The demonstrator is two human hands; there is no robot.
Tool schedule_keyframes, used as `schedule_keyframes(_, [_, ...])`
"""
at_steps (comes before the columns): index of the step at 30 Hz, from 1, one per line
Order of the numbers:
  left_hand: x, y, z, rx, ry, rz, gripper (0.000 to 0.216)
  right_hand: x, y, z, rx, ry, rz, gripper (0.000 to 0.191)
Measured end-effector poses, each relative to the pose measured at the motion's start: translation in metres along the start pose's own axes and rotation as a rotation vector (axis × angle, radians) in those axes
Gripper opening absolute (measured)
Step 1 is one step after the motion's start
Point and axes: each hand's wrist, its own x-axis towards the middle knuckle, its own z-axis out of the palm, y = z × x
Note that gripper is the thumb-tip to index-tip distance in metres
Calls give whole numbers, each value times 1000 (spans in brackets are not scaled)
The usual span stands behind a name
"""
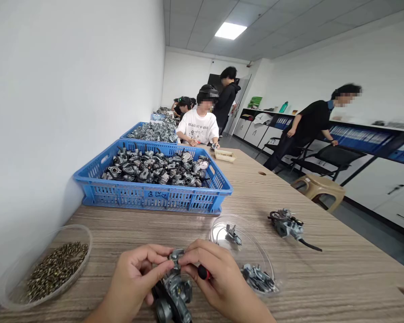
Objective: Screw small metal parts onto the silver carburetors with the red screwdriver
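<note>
A grey metal carburetor point(177, 289) with a black hose stands low in the middle of the head view, on or just over the table. My left hand point(129, 276) is closed round its upper left side, thumb and fingers at the top. From the other side, my right hand point(218, 276) pinches at the same top part; whether a small piece is between those fingertips I cannot make out. A screwdriver point(204, 272) with a red and black handle end is tucked in my right hand, its shaft hidden. Right beside it, a clear round tray point(271, 264) holds small metal brackets point(259, 279).
A clear tub point(90, 244) of brass-coloured screws stands left by the wall. Behind my hands is a blue crate point(148, 204) full of carburetors. Another carburetor point(287, 225) lies at the right. Across the table sits a person in a white shirt point(198, 125); others stand farther back.
</note>
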Motion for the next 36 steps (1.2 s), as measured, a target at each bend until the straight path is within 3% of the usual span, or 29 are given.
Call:
schedule_keyframes(7, [1, -10, -2, 18, -29, 7, 36, -4, 5, 5, -60, 43, -53, 22])
schedule_keyframes(11, [6, -12, -5, -4, 39, 154, 26, -4, 5, 4, -57, 123, -103, 27])
schedule_keyframes(14, [12, -15, -10, -38, 23, 227, 26, -2, 2, 2, -59, 199, -123, 25])
schedule_keyframes(19, [12, -23, -9, -83, -96, 188, 29, -3, 1, -5, -106, 317, -164, 27])
schedule_keyframes(23, [5, -27, -5, -105, -80, 166, 29, -4, 4, -9, -145, 372, -159, 26])
schedule_keyframes(36, [-1, -18, -17, 2, -85, 149, 35, -5, 2, -1, -128, 237, -239, 31])
